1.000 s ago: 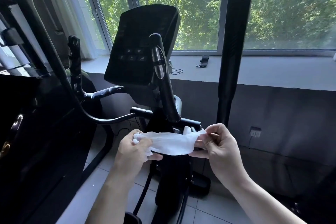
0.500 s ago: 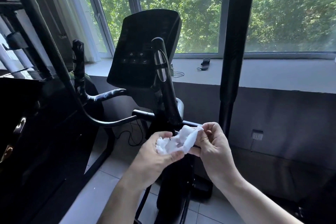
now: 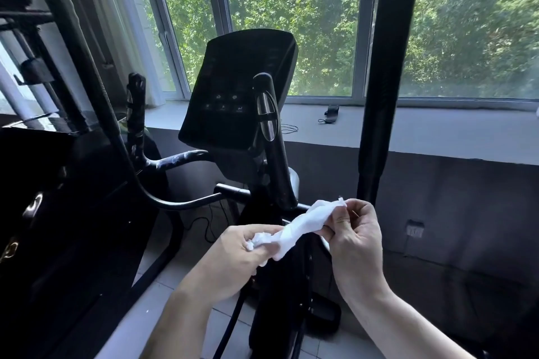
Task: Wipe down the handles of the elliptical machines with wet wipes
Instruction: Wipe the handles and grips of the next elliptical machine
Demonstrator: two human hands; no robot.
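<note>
A white wet wipe (image 3: pixel 300 226) is held between both hands, low in the middle of the view. My left hand (image 3: pixel 236 262) bunches its lower end, and my right hand (image 3: pixel 354 245) pinches its upper corner. Just behind the hands stands a black elliptical machine with a dark console (image 3: pixel 236 90). Its inner right handle (image 3: pixel 272 143) rises beside the console, with a silver sensor strip on it. The inner left handle (image 3: pixel 135 114) stands upright farther left. A tall black moving handle (image 3: pixel 385 73) rises right of the console, and another (image 3: pixel 78 46) curves down on the left.
A grey windowsill (image 3: pixel 437 131) runs behind the machine, with a small black object (image 3: pixel 331 112) and a cord on it. Large windows show green trees. More black gym equipment (image 3: pixel 43 213) fills the left side. The floor (image 3: pixel 137 326) is light tile. A wall socket (image 3: pixel 415 229) sits at right.
The wipe was stretched flat between the hands; the hands then came together and bunched it. The left hand has dropped a little and the wipe now runs slanted up to the right hand.
</note>
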